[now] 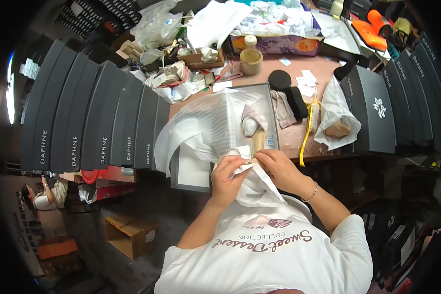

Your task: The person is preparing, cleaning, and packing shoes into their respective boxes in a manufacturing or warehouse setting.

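Both sets of fingers are pinched shut on a wad of white tissue paper [247, 171]: the left hand [228, 179] bunches it while the right hand [279, 169] steadies a pale heeled shoe [255, 130] over the open shoebox [272, 105] (handy for catching it), tissue-lined, on the cluttered bench [323, 66] between rows of dark boxes [103, 117].

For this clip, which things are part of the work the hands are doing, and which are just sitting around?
In hand:
left hand and right hand, both pinching white tissue paper
shoe in the open shoe box
loose tissue sheet draped over the box

Lying about:
row of black box lids
tape rolls
black brush
clear plastic bag
cardboard carton on the floor
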`<action>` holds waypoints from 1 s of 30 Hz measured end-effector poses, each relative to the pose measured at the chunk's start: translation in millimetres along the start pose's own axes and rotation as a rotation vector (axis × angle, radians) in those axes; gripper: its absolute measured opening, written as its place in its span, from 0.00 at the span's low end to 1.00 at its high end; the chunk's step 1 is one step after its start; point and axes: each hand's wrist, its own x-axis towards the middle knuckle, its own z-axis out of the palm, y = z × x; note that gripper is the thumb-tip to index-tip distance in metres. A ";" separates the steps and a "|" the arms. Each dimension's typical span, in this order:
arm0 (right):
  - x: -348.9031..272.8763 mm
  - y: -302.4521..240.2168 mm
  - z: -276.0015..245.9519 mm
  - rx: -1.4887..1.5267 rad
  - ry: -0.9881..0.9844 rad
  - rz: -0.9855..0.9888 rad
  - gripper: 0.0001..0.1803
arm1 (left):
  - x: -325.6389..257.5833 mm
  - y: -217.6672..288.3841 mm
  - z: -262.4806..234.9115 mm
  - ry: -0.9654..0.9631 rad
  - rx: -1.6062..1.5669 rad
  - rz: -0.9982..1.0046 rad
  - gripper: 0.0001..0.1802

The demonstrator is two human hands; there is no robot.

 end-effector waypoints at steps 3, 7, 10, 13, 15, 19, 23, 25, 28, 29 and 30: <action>-3.2 0.6 -21.8 0.058 -0.093 0.113 0.29 | -3.8 -11.1 10.2 0.059 0.002 -0.059 0.12; 3.1 -7.6 -37.5 0.507 0.040 0.243 0.21 | 1.8 -16.8 11.9 -0.005 0.105 0.087 0.13; 17.7 -18.4 -33.6 0.411 0.069 0.165 0.18 | 5.7 -11.4 16.3 0.012 0.094 0.087 0.16; 25.7 -17.9 -25.7 0.464 0.074 0.192 0.15 | 6.4 -10.2 14.4 -0.003 0.092 0.103 0.17; 29.0 -17.6 -22.3 0.527 0.086 0.208 0.13 | 6.8 -9.4 12.1 -0.028 0.081 0.110 0.18; 31.0 -12.1 -20.4 0.400 0.098 0.146 0.07 | 9.6 -3.0 9.6 -0.070 0.098 0.112 0.19; 24.4 -7.0 -40.7 0.367 0.442 0.327 0.03 | 9.2 -8.1 8.8 -0.070 0.085 0.107 0.17; -0.5 31.2 -61.0 0.380 0.401 0.486 0.06 | 7.1 -12.6 7.2 -0.058 0.052 0.081 0.15; -10.5 31.0 -70.9 0.096 0.232 0.468 0.11 | 17.2 -0.9 1.5 -0.018 -0.215 -0.259 0.12; -10.1 23.5 -67.8 0.035 0.221 0.445 0.14 | 13.6 -9.9 -4.9 0.017 -0.305 -0.340 0.12; -10.9 19.9 -64.0 0.126 0.139 0.416 0.21 | 13.5 -10.4 -18.6 -0.015 -0.194 -0.274 0.12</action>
